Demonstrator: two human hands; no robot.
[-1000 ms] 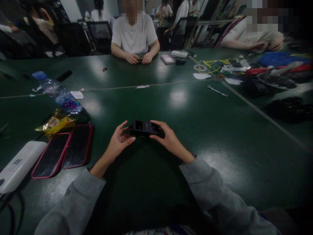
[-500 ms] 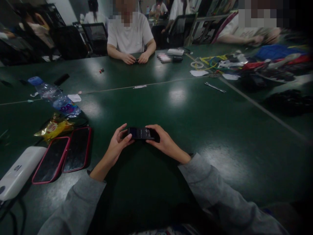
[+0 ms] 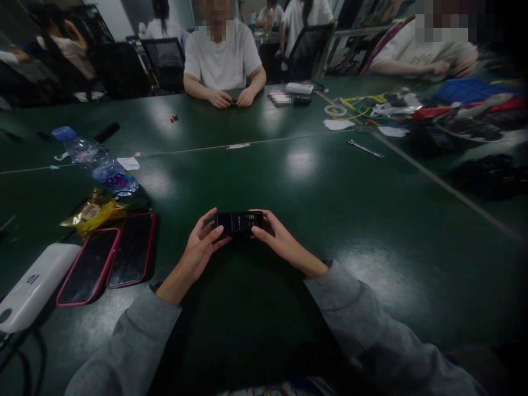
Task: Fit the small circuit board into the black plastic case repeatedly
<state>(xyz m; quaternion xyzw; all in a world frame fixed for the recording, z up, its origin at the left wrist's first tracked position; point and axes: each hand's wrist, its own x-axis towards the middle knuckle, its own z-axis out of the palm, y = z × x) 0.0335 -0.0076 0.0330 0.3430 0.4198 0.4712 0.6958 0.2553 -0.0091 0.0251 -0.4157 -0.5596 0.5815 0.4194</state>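
Observation:
A small black box-shaped device (image 3: 238, 221) with a dark screen-like panel and pale markings is held level between my two hands, over the green table (image 3: 247, 308). I cannot make out its exact kind. My left hand (image 3: 200, 240) grips its left end, thumb on the near top edge and fingers behind and beneath. At the opposite end my right hand (image 3: 277, 235) is closed on it, thumb along the near edge and index finger on the far side. Two red-rimmed phones (image 3: 88, 267) lie to the left of my left hand.
A white power bank (image 3: 37, 286), a yellow wrapper (image 3: 94, 212) and a plastic bottle (image 3: 97, 162) lie at left. A wrench (image 3: 366, 149) rests at right, before a heap of cables and bags (image 3: 412, 107). People sit across the table.
The device has tilted, so its marked face shows differently. My left thumb has moved onto its edge, and my right hand has shifted its hold slightly. The whole view has swayed a little.

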